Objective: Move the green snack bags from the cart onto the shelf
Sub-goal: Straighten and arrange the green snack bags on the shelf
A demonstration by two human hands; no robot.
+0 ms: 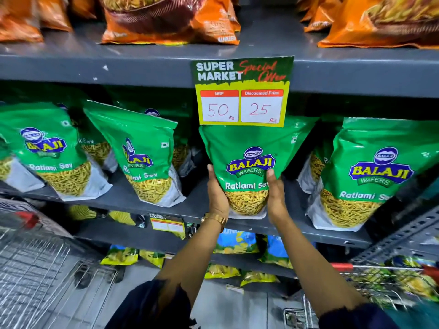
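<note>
A green Balaji Ratlami Sev bag (247, 148) stands upright on the grey middle shelf (166, 207), just under a price sign. My left hand (217, 191) presses its left side and my right hand (275, 193) presses its right side, so both hold it at the lower half. More green bags of the same kind stand on this shelf: two to the left (50, 148) (140, 150) and one to the right (370, 167), with others behind them. A wire cart (380, 281) with snack bags in it sits at the lower right.
A "Special Offer" price sign (242, 91) hangs from the shelf above, over the held bag's top. Orange snack bags (166, 17) fill the upper shelf. Yellow and blue bags (235, 243) lie on lower shelves. A second wire cart (35, 257) stands at the lower left.
</note>
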